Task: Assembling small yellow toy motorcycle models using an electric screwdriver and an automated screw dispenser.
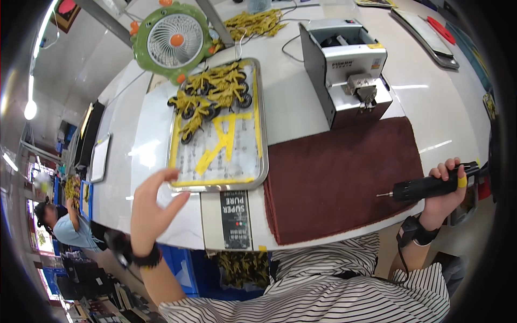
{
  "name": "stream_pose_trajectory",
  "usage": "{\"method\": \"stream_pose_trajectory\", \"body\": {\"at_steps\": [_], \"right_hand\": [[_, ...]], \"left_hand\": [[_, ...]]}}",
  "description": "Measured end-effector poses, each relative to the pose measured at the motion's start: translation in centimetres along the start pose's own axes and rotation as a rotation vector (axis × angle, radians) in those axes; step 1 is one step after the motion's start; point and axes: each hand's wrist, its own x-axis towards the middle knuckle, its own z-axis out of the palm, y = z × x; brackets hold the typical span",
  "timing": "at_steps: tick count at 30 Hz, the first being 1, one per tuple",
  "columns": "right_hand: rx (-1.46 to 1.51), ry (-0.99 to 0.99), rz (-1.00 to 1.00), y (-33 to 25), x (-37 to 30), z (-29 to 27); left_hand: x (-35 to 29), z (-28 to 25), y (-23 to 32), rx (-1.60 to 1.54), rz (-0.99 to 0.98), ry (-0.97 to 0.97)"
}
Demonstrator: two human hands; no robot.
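Observation:
My left hand (152, 207) hovers just off the near left corner of a metal tray (264, 156), thumb and fingers apart, with nothing in it. Several yellow toy motorcycles (207, 97) with black wheels lie in the tray's far half, and strips of yellow tape mark its lining. In my right hand (446, 196) is a black electric screwdriver (423, 188), held level with its thin bit pointing left. The screwdriver is over the right edge of a folded dark brown cloth (339, 177), which carries nothing.
Behind the cloth stands a silver-and-black screw feeder (347, 75). A green fan (175, 40) is beyond the tray, near more yellow parts (253, 24). Below the table edge sits a blue bin (207, 274) with yellow parts. At far left a person (75, 229) works.

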Motion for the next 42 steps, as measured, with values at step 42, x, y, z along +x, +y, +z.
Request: {"method": "stream_pose_trajectory", "body": {"at_steps": [42], "right_hand": [[0.017, 0.554, 0.023, 2.4, 0.0, -0.7]], "left_hand": [[19.1, 8.5, -3.5, -0.016, 0.087, 0.182]]}}
